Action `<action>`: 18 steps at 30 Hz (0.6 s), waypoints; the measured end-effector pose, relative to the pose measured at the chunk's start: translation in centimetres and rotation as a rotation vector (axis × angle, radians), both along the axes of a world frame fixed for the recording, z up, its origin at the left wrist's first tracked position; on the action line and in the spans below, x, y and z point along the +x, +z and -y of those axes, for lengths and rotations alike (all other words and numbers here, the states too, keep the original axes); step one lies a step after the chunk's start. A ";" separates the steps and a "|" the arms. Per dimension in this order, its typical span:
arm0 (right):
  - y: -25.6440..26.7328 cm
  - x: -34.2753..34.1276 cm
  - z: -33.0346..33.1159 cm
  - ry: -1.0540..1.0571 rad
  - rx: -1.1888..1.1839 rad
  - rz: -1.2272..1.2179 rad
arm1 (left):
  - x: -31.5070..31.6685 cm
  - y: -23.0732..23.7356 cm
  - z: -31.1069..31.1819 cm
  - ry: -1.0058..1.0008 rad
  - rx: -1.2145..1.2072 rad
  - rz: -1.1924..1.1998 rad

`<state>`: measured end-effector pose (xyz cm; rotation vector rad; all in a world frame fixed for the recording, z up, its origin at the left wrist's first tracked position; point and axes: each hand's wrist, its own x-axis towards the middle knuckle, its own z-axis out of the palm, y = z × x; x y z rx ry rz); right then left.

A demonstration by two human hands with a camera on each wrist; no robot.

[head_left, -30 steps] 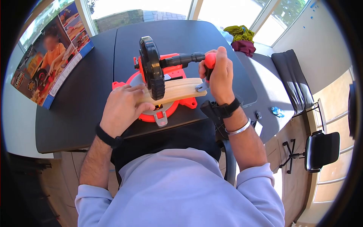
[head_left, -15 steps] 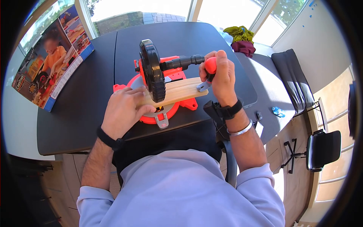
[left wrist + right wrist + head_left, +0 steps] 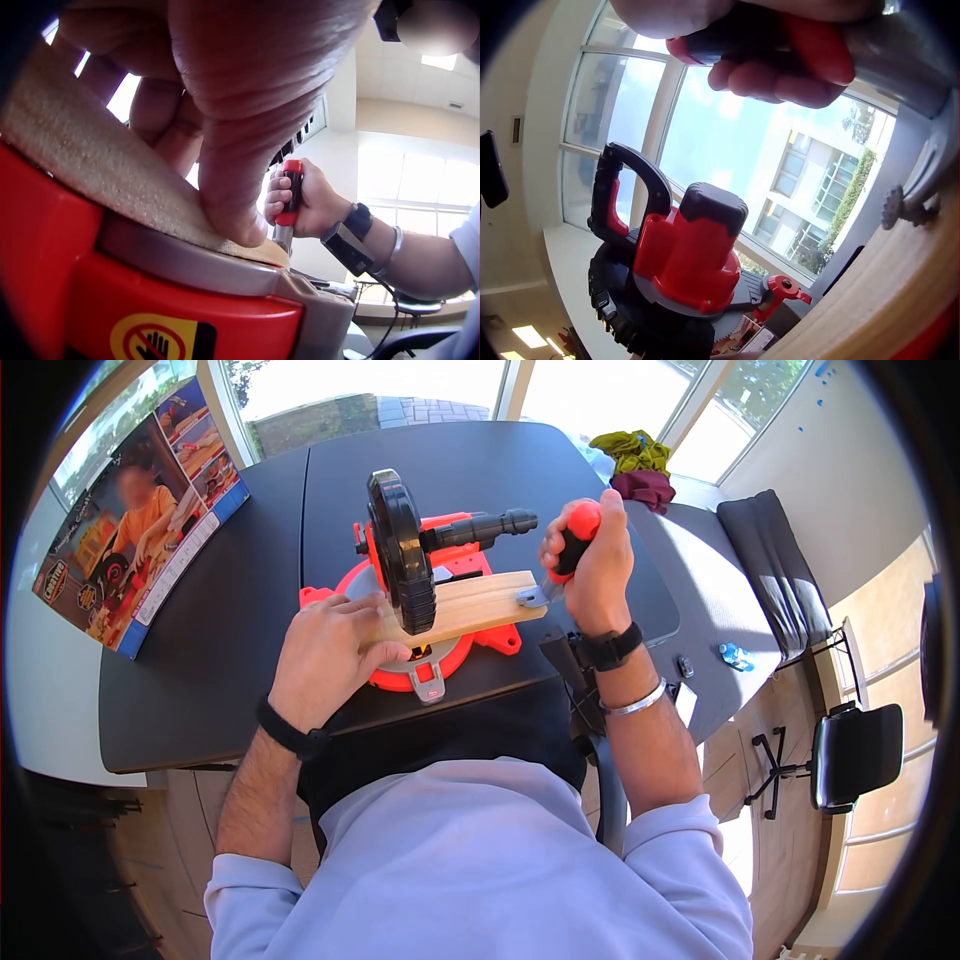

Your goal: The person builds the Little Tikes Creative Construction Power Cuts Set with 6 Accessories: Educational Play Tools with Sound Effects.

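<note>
A pale wooden board lies across the red base of a toy miter saw in the head view. My left hand grips the board's left part, the thumb along its near edge and fingers over the top. In my right hand is a toy hammer, held by its red and black handle. The hammer's grey claw end is down at the board's right end. A small grey knobbed piece shows beside the hammer's head, close over the wood.
A large picture box stands at the table's left. At the back right lie green and maroon cloths. A water bottle is on the sunlit surface to the right, near an office chair.
My right hand has tipped the hammer's handle to the right, away from the saw, while its claw end stays at the board's right end. My left hand keeps its place.
</note>
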<state>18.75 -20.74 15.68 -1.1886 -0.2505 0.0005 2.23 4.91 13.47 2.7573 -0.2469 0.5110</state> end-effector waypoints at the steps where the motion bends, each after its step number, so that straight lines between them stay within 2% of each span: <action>1: 0.2 -0.3 0.0 0.049 -0.078 0.106 | 0.0 0.1 0.0 0.001 -0.002 -0.017; 2: 0.3 -0.7 -0.1 0.097 -0.155 0.211 | -0.1 0.2 0.0 0.000 -0.001 -0.019; 3: 0.4 -1.1 -0.3 0.096 -0.155 0.211 | -0.1 0.3 0.1 0.006 -0.013 -0.054; 5: 0.5 -1.6 -0.6 0.094 -0.320 0.420 | 0.0 0.4 0.1 0.012 -0.025 -0.087; 6: 0.8 -1.7 -0.6 0.092 -0.320 0.422 | 0.0 0.4 0.1 0.000 -0.025 -0.075; 8: 1.2 -1.8 -0.8 0.018 -0.224 0.191 | 0.0 0.3 0.1 -0.008 -0.025 -0.058; 9: 1.1 -1.4 -0.7 0.020 -0.223 0.194 | 0.0 0.1 0.1 -0.007 -0.029 -0.026; 11: 0.4 0.1 -0.1 -0.029 0.088 -0.030 | 0.1 0.1 0.1 -0.003 -0.032 0.010; 18: -1.3 1.5 1.4 -0.023 0.276 -0.188 | 0.1 0.0 0.0 -0.010 -0.013 0.005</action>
